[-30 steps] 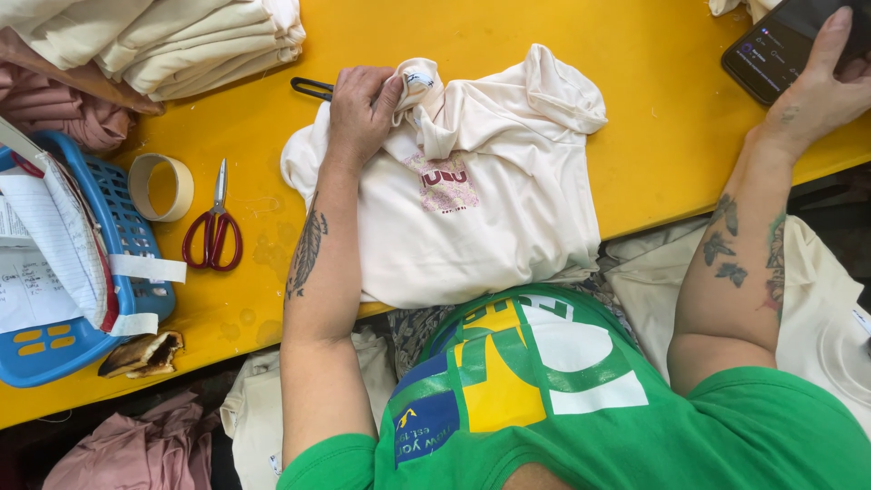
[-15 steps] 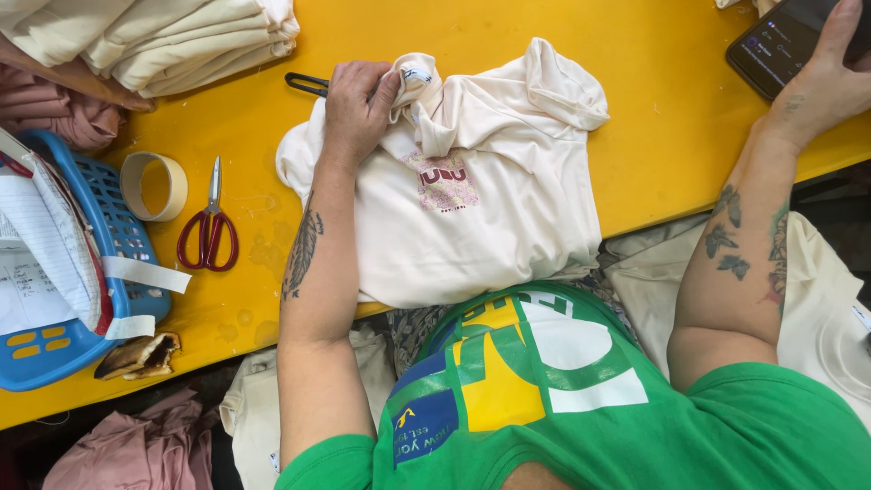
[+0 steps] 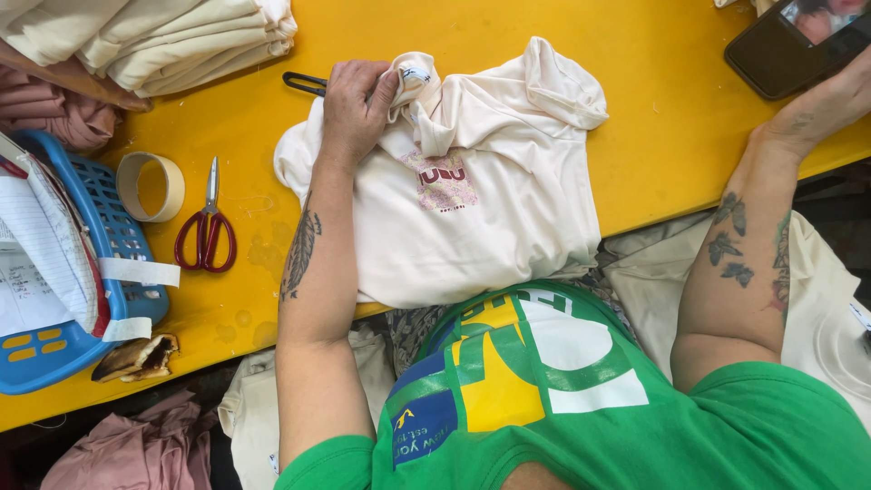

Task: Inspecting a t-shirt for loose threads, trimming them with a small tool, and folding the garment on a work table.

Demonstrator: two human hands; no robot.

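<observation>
Cream shirt, folded on our yellow counter at centre: our left hand pinches its collar tag at 11 o'clock, steadying the fold, while our right hand cradles a phone at 2 o'clock, red scissors at 9.

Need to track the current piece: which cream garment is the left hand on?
The spread cream T-shirt with the pink chest print; left hand pinches its collar. The stacked ones lie folded, untouched.

Single head-worn view, close above, straight down over the yellow table and wearer's chest.
</observation>
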